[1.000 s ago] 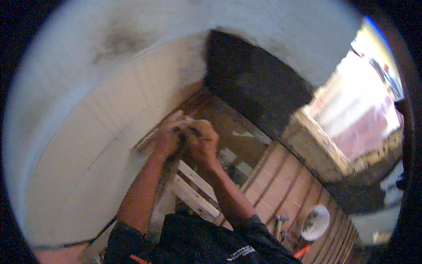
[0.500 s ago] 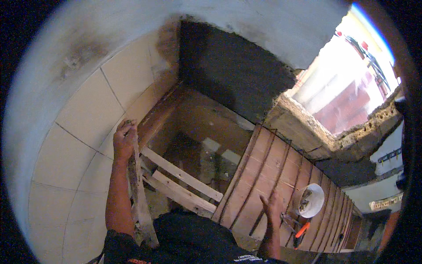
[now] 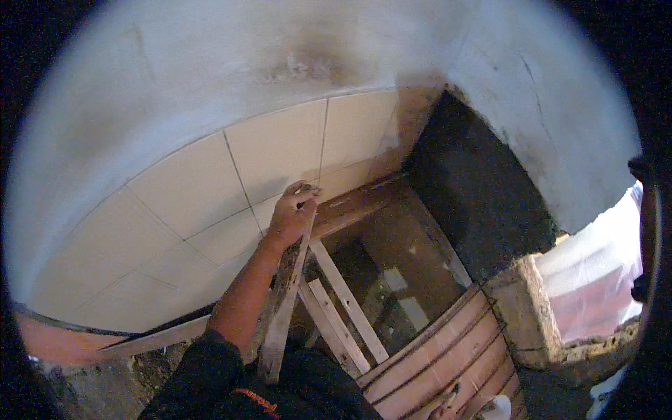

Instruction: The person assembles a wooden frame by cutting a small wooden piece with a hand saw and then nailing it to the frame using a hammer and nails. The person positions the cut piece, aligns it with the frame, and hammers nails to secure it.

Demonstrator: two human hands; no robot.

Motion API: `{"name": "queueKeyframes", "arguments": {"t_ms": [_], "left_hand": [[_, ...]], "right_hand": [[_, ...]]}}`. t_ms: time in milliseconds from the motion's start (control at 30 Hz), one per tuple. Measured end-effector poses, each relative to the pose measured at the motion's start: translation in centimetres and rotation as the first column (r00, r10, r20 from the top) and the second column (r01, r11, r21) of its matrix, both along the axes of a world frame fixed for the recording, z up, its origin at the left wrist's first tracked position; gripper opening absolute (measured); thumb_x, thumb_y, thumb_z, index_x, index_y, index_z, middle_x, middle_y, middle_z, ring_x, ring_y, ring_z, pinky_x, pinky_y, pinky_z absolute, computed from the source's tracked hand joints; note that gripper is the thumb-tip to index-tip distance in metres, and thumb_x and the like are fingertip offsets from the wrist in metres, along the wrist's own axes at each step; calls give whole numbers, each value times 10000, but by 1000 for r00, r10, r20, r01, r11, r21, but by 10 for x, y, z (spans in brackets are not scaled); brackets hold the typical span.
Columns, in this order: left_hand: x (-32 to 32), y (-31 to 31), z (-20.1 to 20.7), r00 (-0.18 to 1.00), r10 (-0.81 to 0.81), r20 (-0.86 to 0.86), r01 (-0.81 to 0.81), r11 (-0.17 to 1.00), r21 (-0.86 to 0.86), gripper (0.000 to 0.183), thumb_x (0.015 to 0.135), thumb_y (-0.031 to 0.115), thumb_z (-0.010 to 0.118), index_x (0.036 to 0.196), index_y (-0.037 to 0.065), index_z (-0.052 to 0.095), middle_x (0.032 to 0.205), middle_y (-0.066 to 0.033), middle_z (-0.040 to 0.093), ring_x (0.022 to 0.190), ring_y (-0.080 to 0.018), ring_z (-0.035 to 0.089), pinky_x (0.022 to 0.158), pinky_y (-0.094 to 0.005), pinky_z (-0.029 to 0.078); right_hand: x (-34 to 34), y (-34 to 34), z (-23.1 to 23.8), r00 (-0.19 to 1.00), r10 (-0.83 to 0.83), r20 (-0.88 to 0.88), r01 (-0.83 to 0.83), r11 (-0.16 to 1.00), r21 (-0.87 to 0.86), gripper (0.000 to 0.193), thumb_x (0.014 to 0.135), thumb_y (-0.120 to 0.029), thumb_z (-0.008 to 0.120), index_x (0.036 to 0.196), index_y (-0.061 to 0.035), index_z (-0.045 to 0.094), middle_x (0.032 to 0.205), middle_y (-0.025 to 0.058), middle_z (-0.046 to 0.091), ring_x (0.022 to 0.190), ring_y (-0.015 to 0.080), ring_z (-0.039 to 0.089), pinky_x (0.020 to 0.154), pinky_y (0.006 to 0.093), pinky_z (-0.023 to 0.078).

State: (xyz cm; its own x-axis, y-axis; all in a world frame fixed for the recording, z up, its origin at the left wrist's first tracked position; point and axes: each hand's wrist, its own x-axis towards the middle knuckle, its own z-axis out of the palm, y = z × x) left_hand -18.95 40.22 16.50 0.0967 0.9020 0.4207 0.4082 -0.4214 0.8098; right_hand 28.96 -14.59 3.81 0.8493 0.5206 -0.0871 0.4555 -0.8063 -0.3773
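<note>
Head view, looking down into a corner under construction.

Far left: pale tiles [image 3: 203, 189] in a curved band, with grey plaster [image 3: 210, 77] above and bare reddish ground [image 3: 49, 343] below.

Left of centre: left hand [image 3: 294, 213] raised at the end of a bare forearm, with a dark sleeve [image 3: 203, 381] near the lower edge. Fingers [image 3: 302, 192] curled tight around the top end of a rough plank [image 3: 283, 308], pinching it against the palm. Plank nearly upright, leaning toward the tiles, running from inside the fist down along the forearm to a lower end just beside the sleeve. Top end touching or almost touching the tiles; impossible to tell which.

Judged step: holding the plank steady, upright against the tiled wall. Any further move probably calls for a firm grip high up and a settled lower end, to avoid scraping the tiles.

Centre: two pale slats [image 3: 343, 308] lying crossed just right of the plank, over a sunken pit [image 3: 392, 266] framed in brown wood.

Right of centre: dark rough mortar [image 3: 476, 189] on the side wall, brown boards [image 3: 448, 357] in a curved run below.

Lower edge: a sliver, perhaps the right hand [image 3: 443, 411]; fingers' state impossible to tell.

Far right: a concrete block [image 3: 521, 315], bright daylight beyond.
</note>
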Motion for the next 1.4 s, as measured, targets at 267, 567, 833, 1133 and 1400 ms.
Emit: {"name": "queueKeyframes", "arguments": {"t_ms": [267, 567, 833, 1133, 1400], "left_hand": [[24, -15, 20, 994, -99, 37, 103, 988, -116, 307, 952, 249, 622, 1138, 22, 713, 1212, -99, 622, 1098, -218, 614, 889, -342, 546], [31, -44, 54, 997, -70, -18, 72, 994, 79, 332, 936, 276, 641, 1117, 8, 716, 1299, -145, 630, 1257, -324, 559, 1083, -418, 427], [10, -60, 55, 987, 122, -100, -121, 993, 9, 274, 904, 213, 668, 1143, 101, 743, 1350, -213, 558, 1194, -379, 591, 1047, -429, 453], [-4, -58, 41, 986, 117, -116, -108, 991, 74, 256, 930, 228, 639, 1124, 104, 749, 1334, -210, 571, 1205, -386, 580, 1049, -446, 453], [-41, -63, 21, 972, 185, -144, -179, 982, 52, 280, 914, 219, 641, 1142, 91, 739, 1420, -228, 500, 1278, -388, 535, 1098, -440, 420]], "right_hand": [[-135, 204, 145, 651, 212, -728, 361, 758, 544, 391, 965, -314, 589, 1246, -44, 565, 733, 8, 562, 521, 119, 494, 426, 272, 367], [-244, 343, 243, 508, 763, 400, -581, -39, 813, 259, 1016, -282, 532, 1121, -47, 562, 772, 75, 591, 667, 196, 609, 603, 309, 501], [-281, 361, 257, 522, 826, 212, -721, 295, 628, 377, 969, -307, 611, 1248, -63, 541, 951, 200, 660, 837, 349, 662, 755, 426, 542], [-287, 357, 246, 372, 751, 545, -842, 27, 538, 326, 985, -291, 592, 1118, 6, 583, 806, 203, 677, 758, 357, 684, 652, 428, 521], [-299, 357, 226, 523, 819, 237, -644, 197, 739, 331, 1006, -260, 574, 1235, -22, 561, 812, 163, 655, 679, 203, 624, 618, 372, 494]]}}
